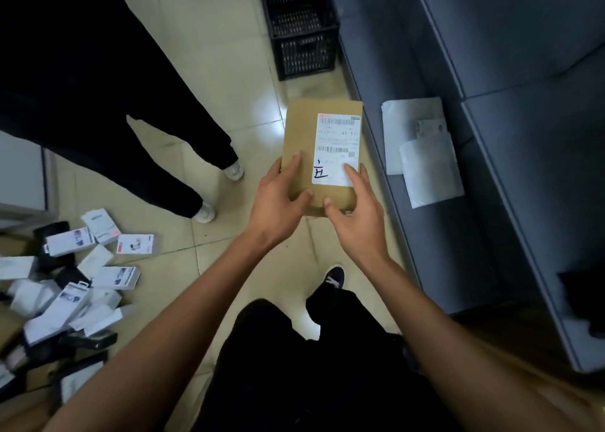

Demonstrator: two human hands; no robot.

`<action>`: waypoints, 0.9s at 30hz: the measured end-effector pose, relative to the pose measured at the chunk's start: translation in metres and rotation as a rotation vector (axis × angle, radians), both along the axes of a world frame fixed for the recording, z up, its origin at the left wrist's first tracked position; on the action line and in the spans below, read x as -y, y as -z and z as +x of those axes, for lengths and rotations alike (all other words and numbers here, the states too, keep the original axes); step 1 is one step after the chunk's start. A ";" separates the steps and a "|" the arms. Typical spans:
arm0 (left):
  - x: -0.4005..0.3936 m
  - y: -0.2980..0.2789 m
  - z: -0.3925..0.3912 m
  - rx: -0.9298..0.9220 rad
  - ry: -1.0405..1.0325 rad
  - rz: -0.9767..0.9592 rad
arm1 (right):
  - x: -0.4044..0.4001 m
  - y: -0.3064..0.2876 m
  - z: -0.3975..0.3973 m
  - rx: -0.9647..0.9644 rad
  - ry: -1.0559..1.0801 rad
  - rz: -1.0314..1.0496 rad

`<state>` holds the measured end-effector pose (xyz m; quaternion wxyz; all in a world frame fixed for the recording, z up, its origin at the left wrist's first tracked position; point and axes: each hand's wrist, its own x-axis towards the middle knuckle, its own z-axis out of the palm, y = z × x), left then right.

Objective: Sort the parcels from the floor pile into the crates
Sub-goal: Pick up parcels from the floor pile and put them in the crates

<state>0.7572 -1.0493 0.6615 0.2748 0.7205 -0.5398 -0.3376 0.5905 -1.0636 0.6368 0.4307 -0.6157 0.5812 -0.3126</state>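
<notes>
Both hands, left hand and right hand, grip the flat brown cardboard parcel at its near end; its long axis points toward the black slatted plastic crate ahead.

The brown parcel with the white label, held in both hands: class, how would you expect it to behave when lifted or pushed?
The brown parcel probably stays stiff: it keeps flat, straight edges though the left hand and right hand grip only its near end. It seems light, since fingertips alone support it. Flat and thin, it should slide, not roll.
</notes>
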 end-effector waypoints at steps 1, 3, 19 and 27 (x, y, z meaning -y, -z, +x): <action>0.013 -0.004 0.000 0.014 -0.012 -0.002 | 0.018 -0.004 -0.001 -0.009 -0.024 -0.002; 0.037 -0.012 0.003 0.028 -0.040 -0.023 | 0.052 -0.014 0.002 -0.013 -0.075 0.009; 0.229 -0.037 0.147 -0.037 -0.259 -0.089 | 0.271 -0.047 0.150 0.021 -0.200 -0.071; 0.345 -0.038 0.199 -0.027 -0.180 -0.079 | 0.375 -0.046 0.199 0.011 -0.141 -0.061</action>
